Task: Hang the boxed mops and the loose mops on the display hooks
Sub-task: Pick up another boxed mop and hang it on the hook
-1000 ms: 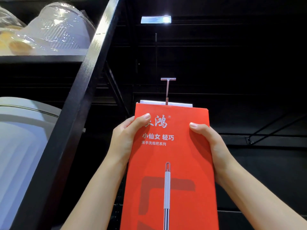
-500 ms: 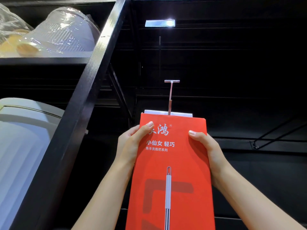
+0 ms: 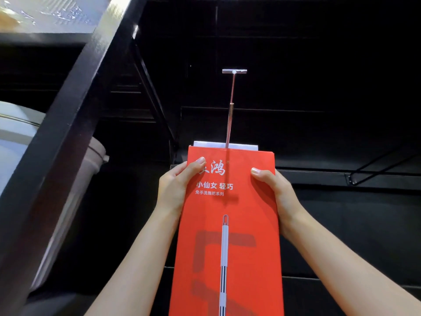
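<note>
A tall red cardboard mop box with white lettering is held upright before a dark display wall. Its left edge is gripped by the left hand and its right edge by the right hand, thumbs on the front. A slim metal display hook is seen just above the box's top, where a white flap shows.

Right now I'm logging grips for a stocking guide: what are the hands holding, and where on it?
Both hold the red box near its top: left hand on the left edge, right hand on the right edge.
</note>
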The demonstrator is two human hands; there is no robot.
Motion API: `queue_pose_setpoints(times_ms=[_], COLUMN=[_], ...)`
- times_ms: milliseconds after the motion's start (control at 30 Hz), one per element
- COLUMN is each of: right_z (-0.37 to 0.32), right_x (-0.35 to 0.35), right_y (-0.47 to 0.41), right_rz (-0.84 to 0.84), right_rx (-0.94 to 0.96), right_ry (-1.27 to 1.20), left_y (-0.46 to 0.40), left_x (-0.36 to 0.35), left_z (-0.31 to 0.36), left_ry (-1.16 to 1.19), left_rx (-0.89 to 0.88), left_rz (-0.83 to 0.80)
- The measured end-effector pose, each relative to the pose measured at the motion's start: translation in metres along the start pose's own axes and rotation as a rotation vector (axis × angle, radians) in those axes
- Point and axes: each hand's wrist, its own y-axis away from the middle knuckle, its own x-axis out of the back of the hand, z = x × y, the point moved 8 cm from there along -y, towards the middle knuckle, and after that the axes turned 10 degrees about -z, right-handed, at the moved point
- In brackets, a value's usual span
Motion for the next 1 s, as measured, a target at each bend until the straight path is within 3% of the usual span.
queue_pose_setpoints(times_ms=[1000], right_z=[0.049], right_x=[0.03], right_y=[-0.025], right_rz=[0.101], right_rx=[-0.04], right_ry=[0.094], left_y=[-0.025], left_x=[0.017], left_z=[-0.054], left_ry=[-0.064], left_rx=[0.027], left_rz=[-0.01])
